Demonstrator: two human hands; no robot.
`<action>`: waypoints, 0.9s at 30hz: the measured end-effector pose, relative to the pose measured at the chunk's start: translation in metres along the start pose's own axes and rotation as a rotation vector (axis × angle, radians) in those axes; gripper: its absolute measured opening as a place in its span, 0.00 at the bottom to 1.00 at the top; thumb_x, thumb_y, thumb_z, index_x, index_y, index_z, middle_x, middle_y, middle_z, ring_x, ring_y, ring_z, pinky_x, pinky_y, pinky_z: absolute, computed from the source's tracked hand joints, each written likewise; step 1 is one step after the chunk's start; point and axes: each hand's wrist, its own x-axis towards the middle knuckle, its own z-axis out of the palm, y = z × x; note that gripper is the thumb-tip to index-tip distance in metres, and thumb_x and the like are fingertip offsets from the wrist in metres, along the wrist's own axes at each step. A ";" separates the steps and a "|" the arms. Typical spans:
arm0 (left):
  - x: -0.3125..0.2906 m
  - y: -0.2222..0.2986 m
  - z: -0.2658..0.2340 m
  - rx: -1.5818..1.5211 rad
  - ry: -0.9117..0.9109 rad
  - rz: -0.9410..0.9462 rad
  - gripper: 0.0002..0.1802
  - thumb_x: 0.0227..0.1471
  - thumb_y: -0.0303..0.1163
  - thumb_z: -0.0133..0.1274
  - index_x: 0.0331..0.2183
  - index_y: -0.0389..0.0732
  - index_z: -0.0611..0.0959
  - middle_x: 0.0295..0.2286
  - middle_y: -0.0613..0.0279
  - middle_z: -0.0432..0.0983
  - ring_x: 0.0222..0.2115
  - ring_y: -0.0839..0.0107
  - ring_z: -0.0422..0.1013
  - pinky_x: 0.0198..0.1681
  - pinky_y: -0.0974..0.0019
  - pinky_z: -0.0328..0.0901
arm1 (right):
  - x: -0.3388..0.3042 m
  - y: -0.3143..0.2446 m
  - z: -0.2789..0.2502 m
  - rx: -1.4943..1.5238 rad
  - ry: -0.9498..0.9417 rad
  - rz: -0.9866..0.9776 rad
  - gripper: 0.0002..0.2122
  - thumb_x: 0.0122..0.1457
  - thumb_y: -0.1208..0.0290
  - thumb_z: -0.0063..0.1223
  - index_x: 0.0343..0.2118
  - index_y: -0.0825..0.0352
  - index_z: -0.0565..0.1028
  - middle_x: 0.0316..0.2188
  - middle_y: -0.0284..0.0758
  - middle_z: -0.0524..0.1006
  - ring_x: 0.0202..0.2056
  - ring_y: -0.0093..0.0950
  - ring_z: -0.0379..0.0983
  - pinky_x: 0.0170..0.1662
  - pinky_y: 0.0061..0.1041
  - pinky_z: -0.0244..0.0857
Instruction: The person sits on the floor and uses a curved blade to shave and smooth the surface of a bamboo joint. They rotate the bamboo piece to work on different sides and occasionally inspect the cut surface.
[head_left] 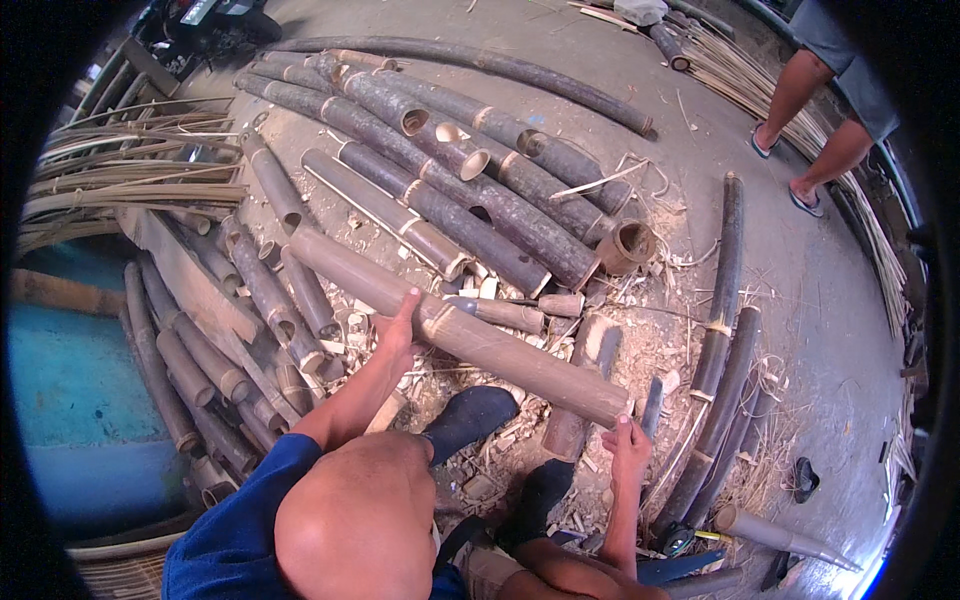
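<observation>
A thick brown bamboo pole [520, 362] slants across in front of me, from the upper left down to the right. My left hand [398, 328] is wrapped round its near side, close to the node ring at mid-length. At the lower right end, my right hand [627, 442] pinches the pole's rim between thumb and fingers. Just right of that hand stands a narrow grey blade-like strip [652, 406]. Under the pole's right half lies a shorter bamboo block [567, 430] among pale chips. Both feet, in dark coverings, rest on the chips below the pole.
Long dark bamboo poles [480, 215] are piled ahead, with shorter cut lengths [190, 370] at left. More poles [718, 290] lie at right, near what looks like a tape measure [680, 540]. Split strips [130, 170] are stacked far left. Another person's legs [840, 150] stand far right.
</observation>
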 end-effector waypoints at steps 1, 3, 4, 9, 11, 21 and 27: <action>0.000 -0.001 0.000 -0.025 -0.065 -0.030 0.42 0.55 0.51 0.63 0.59 0.40 0.62 0.54 0.45 0.68 0.55 0.50 0.68 0.57 0.29 0.62 | -0.003 0.000 -0.001 -0.024 0.041 -0.011 0.20 0.69 0.60 0.53 0.50 0.76 0.78 0.31 0.38 0.81 0.28 0.24 0.79 0.32 0.23 0.73; -0.004 -0.005 0.000 -0.079 -0.179 -0.087 0.41 0.56 0.52 0.62 0.59 0.40 0.63 0.57 0.43 0.65 0.55 0.49 0.68 0.58 0.33 0.63 | -0.009 0.003 0.000 0.096 0.011 0.041 0.21 0.69 0.60 0.53 0.53 0.76 0.75 0.31 0.37 0.81 0.27 0.23 0.78 0.31 0.23 0.73; -0.007 -0.007 0.000 -0.112 -0.205 -0.137 0.41 0.56 0.53 0.61 0.59 0.41 0.63 0.58 0.43 0.63 0.55 0.49 0.68 0.59 0.34 0.63 | -0.012 0.004 0.001 0.147 0.027 0.073 0.22 0.69 0.60 0.53 0.55 0.75 0.74 0.30 0.37 0.81 0.27 0.23 0.78 0.31 0.23 0.73; -0.012 -0.010 0.011 -0.241 -0.209 -0.008 0.42 0.58 0.52 0.60 0.63 0.41 0.63 0.55 0.48 0.69 0.56 0.48 0.68 0.57 0.37 0.64 | -0.040 0.014 -0.002 0.102 -0.053 -0.003 0.26 0.69 0.63 0.53 0.64 0.73 0.67 0.31 0.37 0.80 0.29 0.23 0.77 0.31 0.23 0.74; -0.003 -0.005 0.019 -0.232 -0.150 -0.061 0.39 0.60 0.53 0.57 0.63 0.42 0.65 0.59 0.49 0.66 0.58 0.48 0.66 0.61 0.30 0.53 | -0.056 0.016 -0.017 0.095 -0.048 0.010 0.26 0.68 0.63 0.53 0.64 0.73 0.66 0.32 0.38 0.80 0.29 0.24 0.78 0.32 0.23 0.74; 0.038 0.015 0.000 0.049 0.085 0.275 0.55 0.50 0.44 0.65 0.69 0.38 0.53 0.62 0.42 0.60 0.59 0.49 0.64 0.60 0.49 0.63 | -0.204 0.055 -0.194 0.551 0.551 -0.099 0.18 0.70 0.57 0.52 0.55 0.64 0.73 0.32 0.36 0.80 0.26 0.25 0.74 0.28 0.30 0.71; -0.022 0.114 0.005 0.220 -0.379 0.563 0.43 0.54 0.47 0.63 0.61 0.33 0.67 0.49 0.48 0.72 0.47 0.59 0.71 0.47 0.56 0.68 | -0.337 0.025 -0.225 0.494 1.023 -0.298 0.18 0.70 0.60 0.51 0.56 0.66 0.74 0.32 0.36 0.80 0.27 0.25 0.75 0.31 0.28 0.72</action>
